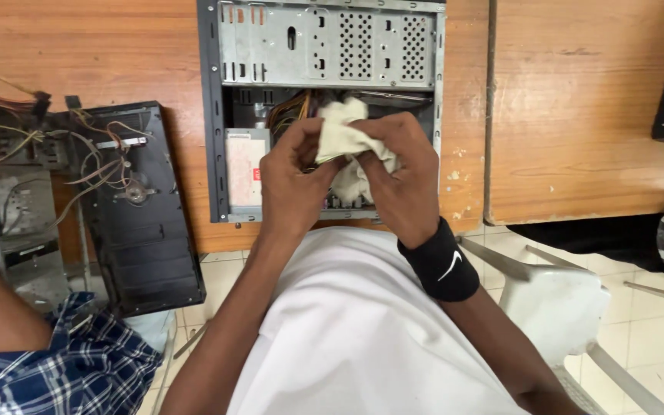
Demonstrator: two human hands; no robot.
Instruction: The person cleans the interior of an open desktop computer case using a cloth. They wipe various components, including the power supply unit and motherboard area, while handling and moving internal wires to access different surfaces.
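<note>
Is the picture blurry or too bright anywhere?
Head view: both hands, left hand and right hand, and the cloth look sharp. The wooden table shines pale with glare near its right edge. The computer case is evenly lit, darker inside. The edges bend slightly.

Head view: even, soft light, daylight-like, moderately bright — no hard-edged shadows anywhere. Wooden desk [578,115] shows a pale sheen at its right end, mild glare only. Interior of the open computer case [324,107] falls dark below the perforated metal plate; detail there is hard to read. Pale cloth [343,138] near overexposed, folds faintly visible. Both hands slightly soft, possibly motion blur. White chair [562,300] and floor tiles at lower right washed out — wide-angle stretching toward the frame edges.
</note>
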